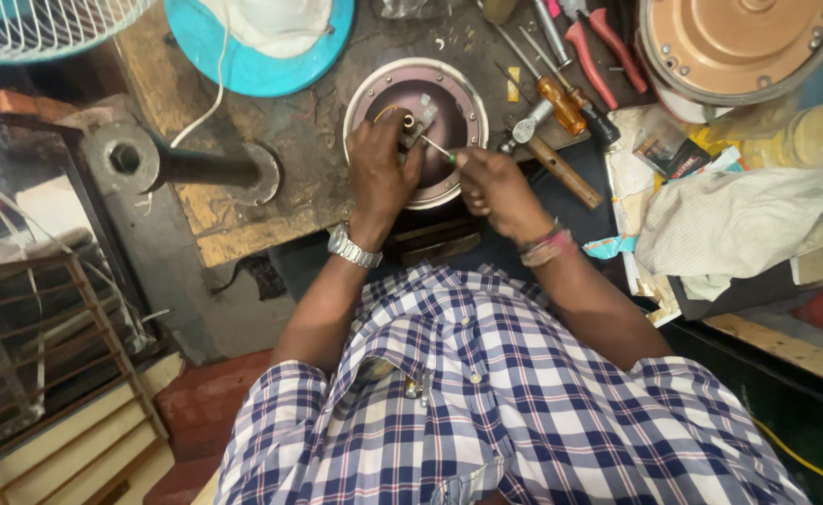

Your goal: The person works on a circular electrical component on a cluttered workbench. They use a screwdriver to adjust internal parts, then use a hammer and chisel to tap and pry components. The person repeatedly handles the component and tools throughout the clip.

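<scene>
Right now we bend over a round maroon metal motor housing with a silver rim (pixel 449 103), lying on the worn wooden workbench (pixel 234 210) just beyond our chest. Our left hand (pixel 381 168) is curled closed around the small metal part at the housing's centre (pixel 413 124). Our right hand (pixel 494 185) pinches a thin green-handled screwdriver (pixel 440 150), its tip touching that part. Farther right lie an orange-handled screwdriver (pixel 559 101), a wooden-handled hammer (pixel 552 150) and red-handled pliers (pixel 599 47).

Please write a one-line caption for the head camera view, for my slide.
Left hand steadies a round motor housing while right hand applies a green-handled screwdriver.
</scene>
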